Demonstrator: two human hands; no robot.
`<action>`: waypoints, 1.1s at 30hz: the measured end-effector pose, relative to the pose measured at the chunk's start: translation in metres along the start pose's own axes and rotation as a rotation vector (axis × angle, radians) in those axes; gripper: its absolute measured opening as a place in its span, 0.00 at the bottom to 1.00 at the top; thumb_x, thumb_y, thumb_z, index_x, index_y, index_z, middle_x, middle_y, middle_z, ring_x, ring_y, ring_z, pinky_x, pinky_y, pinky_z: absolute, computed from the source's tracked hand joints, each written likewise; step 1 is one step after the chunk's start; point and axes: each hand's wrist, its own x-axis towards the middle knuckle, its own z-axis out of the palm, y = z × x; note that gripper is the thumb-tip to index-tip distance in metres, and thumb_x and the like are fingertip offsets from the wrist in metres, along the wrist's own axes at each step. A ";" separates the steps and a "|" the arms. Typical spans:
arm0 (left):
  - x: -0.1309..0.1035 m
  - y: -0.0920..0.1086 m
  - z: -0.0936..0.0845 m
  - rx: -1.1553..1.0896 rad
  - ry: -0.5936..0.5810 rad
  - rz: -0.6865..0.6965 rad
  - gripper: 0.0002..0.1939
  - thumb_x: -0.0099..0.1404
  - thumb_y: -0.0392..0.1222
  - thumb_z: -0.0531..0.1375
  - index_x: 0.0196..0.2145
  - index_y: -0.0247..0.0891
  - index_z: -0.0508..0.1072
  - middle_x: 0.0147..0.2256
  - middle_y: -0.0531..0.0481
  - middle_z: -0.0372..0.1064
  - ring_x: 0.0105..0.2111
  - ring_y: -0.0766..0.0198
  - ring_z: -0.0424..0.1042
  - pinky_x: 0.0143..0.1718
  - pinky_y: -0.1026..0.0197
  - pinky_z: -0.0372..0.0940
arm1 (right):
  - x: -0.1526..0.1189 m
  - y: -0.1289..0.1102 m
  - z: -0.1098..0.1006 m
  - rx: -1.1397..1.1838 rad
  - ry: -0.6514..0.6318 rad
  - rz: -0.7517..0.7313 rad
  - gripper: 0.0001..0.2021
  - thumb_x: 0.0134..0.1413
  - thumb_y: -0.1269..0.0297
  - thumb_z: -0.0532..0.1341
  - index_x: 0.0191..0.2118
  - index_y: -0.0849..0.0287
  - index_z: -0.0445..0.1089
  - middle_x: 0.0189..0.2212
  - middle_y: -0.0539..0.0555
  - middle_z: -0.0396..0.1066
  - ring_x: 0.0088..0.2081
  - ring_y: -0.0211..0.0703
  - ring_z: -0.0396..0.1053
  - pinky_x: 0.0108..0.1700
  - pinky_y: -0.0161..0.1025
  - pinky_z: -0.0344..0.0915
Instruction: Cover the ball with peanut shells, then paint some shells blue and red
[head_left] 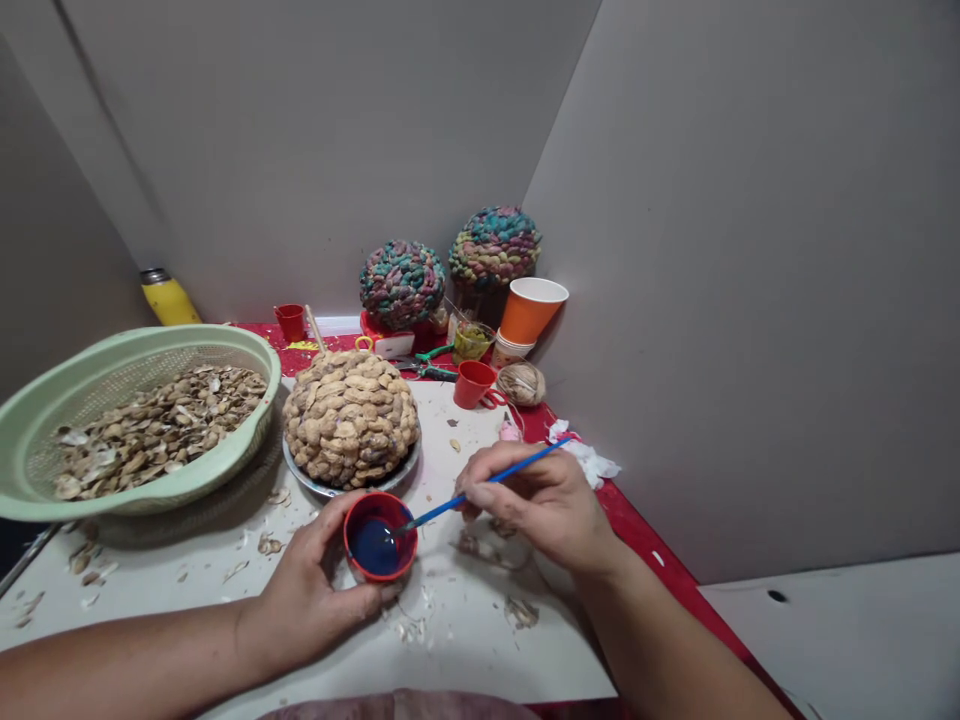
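Observation:
My left hand (319,580) is wrapped round a small red cup (381,577) that holds dark blue liquid (373,545). Between the thumb and fingers of my right hand (536,500) is a blue paintbrush (491,480), its bristles dipped into the cup at the liquid's surface. Just beyond the cup, a ball covered in unpainted peanut shells (351,415) rests in a shallow metal dish (322,487). A thin stick (315,328) rises at its back. Part of the cup's side is hidden by my left fingers.
A green colander (270,370) of loose shells stands left. Behind are two multicoloured shell balls (403,283), another red cup (474,385), an orange paper cup (531,315), green-handled pliers (431,368) and a twine ball (521,383). Shell bits litter the white board (300,660). Walls enclose the back and right.

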 end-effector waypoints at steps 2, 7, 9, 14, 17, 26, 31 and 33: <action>-0.001 0.000 0.000 0.031 -0.001 0.047 0.26 0.56 0.40 0.69 0.52 0.42 0.71 0.46 0.46 0.78 0.43 0.57 0.79 0.48 0.57 0.73 | 0.000 -0.004 0.005 -0.097 -0.062 -0.075 0.05 0.59 0.66 0.66 0.32 0.58 0.77 0.26 0.52 0.77 0.27 0.40 0.75 0.30 0.35 0.72; -0.002 -0.003 0.000 0.117 -0.009 0.170 0.29 0.55 0.38 0.70 0.54 0.41 0.69 0.47 0.45 0.79 0.44 0.56 0.79 0.48 0.59 0.73 | 0.000 -0.009 0.014 -0.309 -0.189 -0.228 0.05 0.62 0.69 0.63 0.36 0.58 0.77 0.27 0.53 0.78 0.28 0.40 0.74 0.32 0.35 0.69; -0.002 -0.006 0.000 0.136 -0.020 0.194 0.30 0.55 0.37 0.70 0.55 0.42 0.68 0.47 0.45 0.79 0.44 0.57 0.80 0.47 0.59 0.73 | 0.000 -0.010 0.015 -0.379 -0.204 -0.285 0.05 0.63 0.70 0.62 0.37 0.58 0.76 0.28 0.53 0.78 0.29 0.40 0.73 0.33 0.35 0.68; -0.004 -0.013 0.000 0.169 -0.020 0.234 0.31 0.56 0.39 0.70 0.56 0.43 0.67 0.48 0.44 0.79 0.44 0.56 0.79 0.47 0.58 0.73 | -0.003 -0.009 0.017 -0.394 -0.329 -0.274 0.08 0.66 0.68 0.59 0.36 0.60 0.75 0.26 0.53 0.76 0.27 0.38 0.70 0.32 0.34 0.66; -0.005 -0.014 0.001 0.152 -0.029 0.241 0.31 0.57 0.40 0.70 0.57 0.43 0.66 0.48 0.45 0.78 0.45 0.56 0.79 0.47 0.59 0.73 | -0.005 -0.006 0.021 -0.315 -0.332 -0.263 0.08 0.66 0.67 0.60 0.35 0.61 0.75 0.24 0.52 0.74 0.26 0.37 0.69 0.32 0.33 0.64; 0.000 0.003 0.002 0.050 0.029 0.117 0.25 0.58 0.40 0.69 0.52 0.42 0.70 0.46 0.47 0.78 0.44 0.59 0.78 0.47 0.60 0.73 | -0.005 -0.006 0.020 -0.185 -0.081 -0.217 0.08 0.62 0.67 0.62 0.32 0.60 0.75 0.24 0.52 0.75 0.24 0.37 0.68 0.27 0.33 0.65; 0.000 0.003 0.002 0.037 0.041 0.050 0.25 0.57 0.41 0.70 0.51 0.42 0.71 0.45 0.48 0.78 0.42 0.59 0.78 0.47 0.60 0.73 | -0.005 -0.004 0.020 -0.181 0.059 -0.099 0.08 0.58 0.67 0.65 0.28 0.59 0.74 0.21 0.49 0.73 0.22 0.35 0.67 0.26 0.32 0.63; 0.000 0.002 0.002 0.040 0.043 0.027 0.26 0.56 0.41 0.70 0.52 0.41 0.71 0.45 0.47 0.78 0.43 0.58 0.78 0.48 0.58 0.72 | -0.006 -0.002 0.020 -0.140 0.116 -0.033 0.08 0.58 0.66 0.66 0.27 0.59 0.73 0.20 0.48 0.71 0.21 0.34 0.66 0.25 0.31 0.62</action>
